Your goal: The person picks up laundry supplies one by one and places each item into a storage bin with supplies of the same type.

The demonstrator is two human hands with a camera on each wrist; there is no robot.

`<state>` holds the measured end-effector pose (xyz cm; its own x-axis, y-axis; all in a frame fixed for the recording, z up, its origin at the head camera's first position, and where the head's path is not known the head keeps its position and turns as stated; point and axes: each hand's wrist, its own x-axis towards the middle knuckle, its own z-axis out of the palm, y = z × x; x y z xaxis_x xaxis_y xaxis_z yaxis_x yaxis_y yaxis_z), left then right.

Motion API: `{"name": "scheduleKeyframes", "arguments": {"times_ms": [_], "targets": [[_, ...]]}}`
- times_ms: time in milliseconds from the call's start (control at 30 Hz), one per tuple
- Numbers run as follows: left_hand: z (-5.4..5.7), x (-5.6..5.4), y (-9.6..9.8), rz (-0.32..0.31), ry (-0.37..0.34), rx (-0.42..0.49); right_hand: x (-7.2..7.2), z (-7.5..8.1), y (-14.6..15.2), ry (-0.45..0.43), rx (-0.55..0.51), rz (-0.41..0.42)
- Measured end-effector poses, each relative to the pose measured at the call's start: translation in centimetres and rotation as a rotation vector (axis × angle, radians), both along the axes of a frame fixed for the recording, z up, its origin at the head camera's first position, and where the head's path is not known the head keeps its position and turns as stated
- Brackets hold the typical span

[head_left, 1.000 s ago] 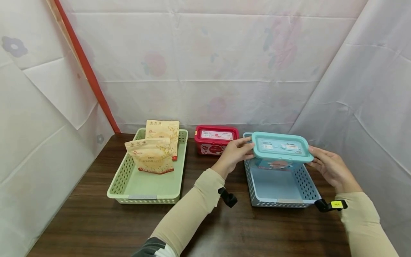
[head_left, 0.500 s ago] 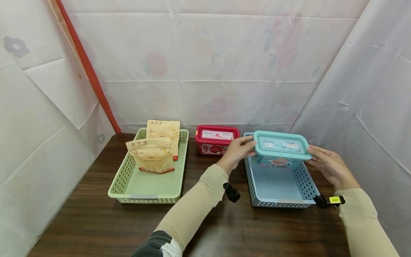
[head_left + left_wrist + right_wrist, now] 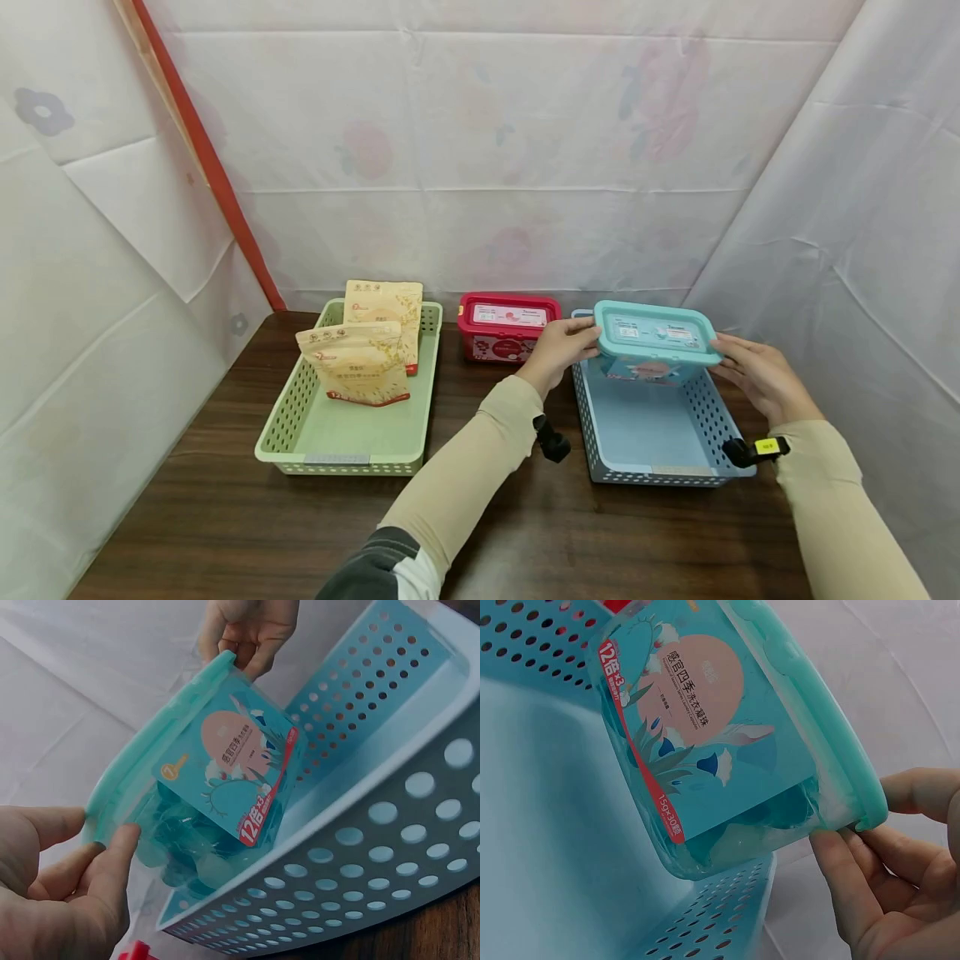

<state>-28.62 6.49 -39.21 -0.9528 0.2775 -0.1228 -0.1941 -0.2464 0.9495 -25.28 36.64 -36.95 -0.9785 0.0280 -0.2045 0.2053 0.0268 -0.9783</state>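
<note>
A teal-lidded tub of laundry capsules (image 3: 654, 332) is held level over the back part of the blue basket (image 3: 648, 437). At the left end of its lid, my left hand (image 3: 558, 354) pinches the rim between thumb and fingers. My right hand (image 3: 767, 379) grips the opposite end the same way. Teal capsules show through the clear wall of the tub (image 3: 206, 855) in the left wrist view, below its printed label. From the right wrist, the tub (image 3: 705, 750) stands close to the basket's perforated back and side walls.
A red tub (image 3: 508, 329) stands behind my left hand. To the left, a green basket (image 3: 360, 437) holds two cream pouches, the front pouch (image 3: 358, 367) leaning before the rear pouch (image 3: 386, 307). White curtains enclose the brown table (image 3: 225, 525) at the back and sides.
The teal-lidded tub has shifted slightly toward the back of the blue basket. My right hand has moved a little left with it, and both hands keep their hold.
</note>
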Motion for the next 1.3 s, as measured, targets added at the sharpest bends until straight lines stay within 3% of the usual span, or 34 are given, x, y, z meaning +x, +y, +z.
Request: {"name": "scheduleKeyframes", "arguments": {"times_ms": [233, 567, 933, 1300], "targets": [[-0.5, -0.4, 0.6, 0.015, -0.011, -0.025, -0.7, -0.9, 0.0, -0.013, 0.052, -0.038], [-0.8, -0.7, 0.7, 0.019, -0.012, -0.057, -1.2, -1.7, -0.1, -0.035, 0.041, -0.057], [-1.7, -0.7, 0.9, 0.025, -0.013, -0.141, -2.0, -2.5, -0.8, -0.027, 0.246, -0.017], [-2.4, -0.7, 0.7, 0.020, -0.021, -0.180, -2.2, -3.6, -1.1, -0.043, 0.300, -0.028]]}}
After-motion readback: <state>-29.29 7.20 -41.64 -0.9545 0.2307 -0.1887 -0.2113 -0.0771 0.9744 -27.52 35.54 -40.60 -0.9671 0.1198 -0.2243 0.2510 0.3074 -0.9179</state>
